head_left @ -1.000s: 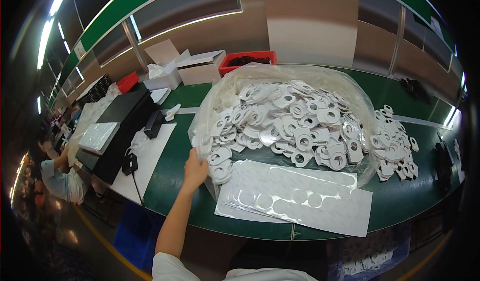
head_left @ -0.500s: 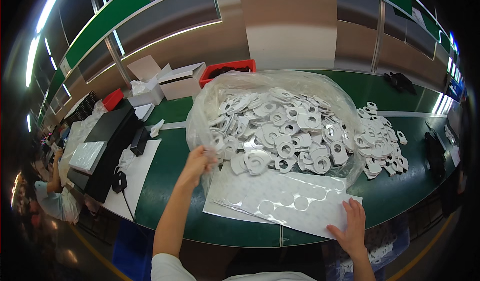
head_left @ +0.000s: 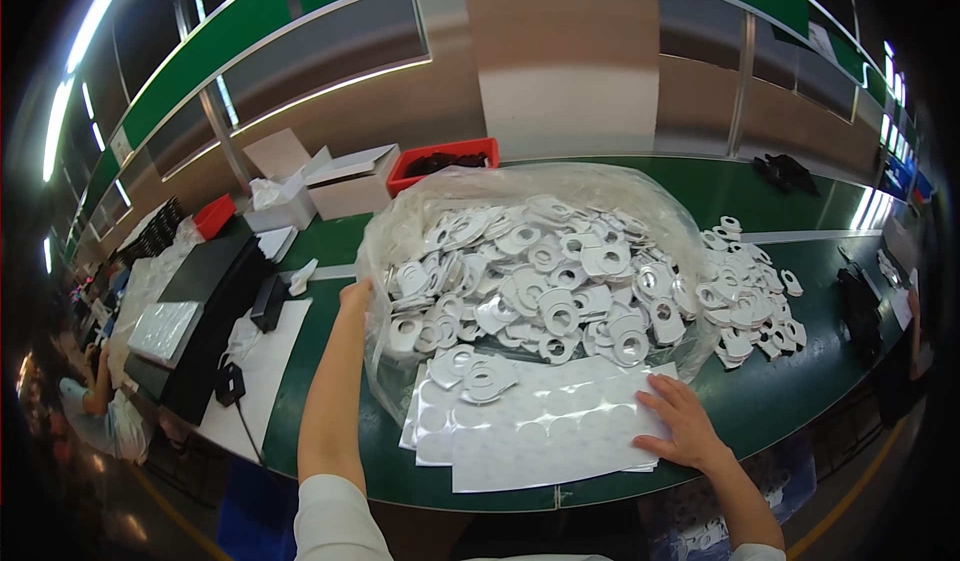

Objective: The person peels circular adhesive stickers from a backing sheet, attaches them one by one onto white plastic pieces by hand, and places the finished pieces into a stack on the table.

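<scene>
Head view, one frame. Centre of frame: a large clear plastic bag [head_left: 400, 251] lying open on a green workbench [head_left: 770, 196], heaped with white ring-shaped die-cut pieces [head_left: 545, 281]. More of the same pieces lie loose on the bench at centre right [head_left: 745, 301], just outside the bag.

Left hand [head_left: 355, 296], left of centre: forearm rises from the lower edge, fingers closed on the left rim of the bag, gripping the film.

Right hand [head_left: 680, 421], lower right: laid flat, fingers spread, pressing on the right end of a stack of white backing sheets [head_left: 540, 431] with round cut-outs. The stack sits at lower centre, just in front of the bag, its upper edge tucked under the pile.

Upper left: open cardboard boxes [head_left: 340, 181] and a red tray [head_left: 440, 166] behind the bag. Left: black trays [head_left: 205, 301] on the bench. Far left edge: another person [head_left: 95, 401], seated low.
</scene>
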A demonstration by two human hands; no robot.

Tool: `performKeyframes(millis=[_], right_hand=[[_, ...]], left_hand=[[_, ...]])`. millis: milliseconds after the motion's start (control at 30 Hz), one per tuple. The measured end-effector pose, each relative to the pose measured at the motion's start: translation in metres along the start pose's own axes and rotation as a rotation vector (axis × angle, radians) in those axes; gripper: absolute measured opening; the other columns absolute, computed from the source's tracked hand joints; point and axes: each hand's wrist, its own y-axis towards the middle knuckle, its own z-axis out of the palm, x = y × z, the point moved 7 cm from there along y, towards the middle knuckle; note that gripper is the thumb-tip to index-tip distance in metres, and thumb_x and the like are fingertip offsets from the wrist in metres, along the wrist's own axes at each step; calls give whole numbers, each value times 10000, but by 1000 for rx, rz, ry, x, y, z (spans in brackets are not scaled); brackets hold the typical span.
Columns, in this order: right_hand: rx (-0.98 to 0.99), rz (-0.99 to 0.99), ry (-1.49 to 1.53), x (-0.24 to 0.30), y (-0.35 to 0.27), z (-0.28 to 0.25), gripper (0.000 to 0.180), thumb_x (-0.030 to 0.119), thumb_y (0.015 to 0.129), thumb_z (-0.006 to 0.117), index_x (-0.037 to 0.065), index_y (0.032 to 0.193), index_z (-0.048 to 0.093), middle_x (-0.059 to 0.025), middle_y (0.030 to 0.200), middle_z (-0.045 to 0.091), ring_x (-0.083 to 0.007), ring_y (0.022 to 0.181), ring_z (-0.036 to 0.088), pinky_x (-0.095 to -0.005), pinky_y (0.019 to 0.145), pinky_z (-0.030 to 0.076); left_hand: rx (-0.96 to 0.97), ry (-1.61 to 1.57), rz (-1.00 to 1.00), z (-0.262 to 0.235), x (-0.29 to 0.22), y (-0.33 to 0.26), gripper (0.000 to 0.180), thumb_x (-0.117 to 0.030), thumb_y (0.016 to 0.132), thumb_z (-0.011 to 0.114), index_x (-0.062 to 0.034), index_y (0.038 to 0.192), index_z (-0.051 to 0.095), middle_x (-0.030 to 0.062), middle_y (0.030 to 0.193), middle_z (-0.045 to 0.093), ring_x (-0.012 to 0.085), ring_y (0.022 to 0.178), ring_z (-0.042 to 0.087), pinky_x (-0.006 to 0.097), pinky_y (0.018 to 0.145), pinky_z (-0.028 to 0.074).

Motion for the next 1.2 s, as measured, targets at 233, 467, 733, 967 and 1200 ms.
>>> performKeyframes(millis=[233, 467, 733, 967, 1200], right_hand=[[10, -2, -3, -1, -5, -3, 617, 466, 757, 681, 108, 1238, 536, -164, 1344, 429, -328, 1256, 379, -461, 1056, 288], [20, -2, 22, 2, 2, 2, 617, 481, 768, 664, 110, 1245, 536, -164, 1344, 430, -323, 1268, 368, -454, 1071, 270], [33, 34, 33, -6, -2, -1, 617, 479, 761, 670, 115, 1242, 540, -161, 1342, 433, -320, 1272, 365, -449, 1074, 267], [112, 112, 119, -8, 19, -7, 602, 433, 758, 689, 107, 1241, 536, -164, 1322, 440, -334, 1248, 381, -446, 1054, 293], [-3, -6, -122, 6, 94, 14, 852, 552, 712, 688, 183, 1404, 354, -171, 1480, 176, -397, 1363, 141, -579, 1067, 162]], left_hand=[[344, -484, 300, 107, -161, -97, 325, -246, 940, 477, 7, 1113, 585, 89, 1016, 640, 184, 891, 609, 332, 787, 482], [748, -544, 248, 199, -191, -175, 325, -233, 983, 415, 5, 1137, 574, 87, 1030, 634, 162, 918, 600, 300, 857, 456], [587, -1193, 151, 76, -115, -107, 374, -265, 977, 393, 39, 1157, 515, 138, 1041, 615, 226, 982, 606, 325, 876, 503], [187, -853, -75, -81, 25, -60, 349, -196, 940, 471, -21, 1241, 481, 143, 1229, 523, 271, 1109, 531, 374, 969, 420], [73, 761, 1062, 32, -99, -321, 862, -496, 759, 660, -88, 1414, 276, 195, 1461, 229, 418, 1345, 193, 569, 1056, 198]])
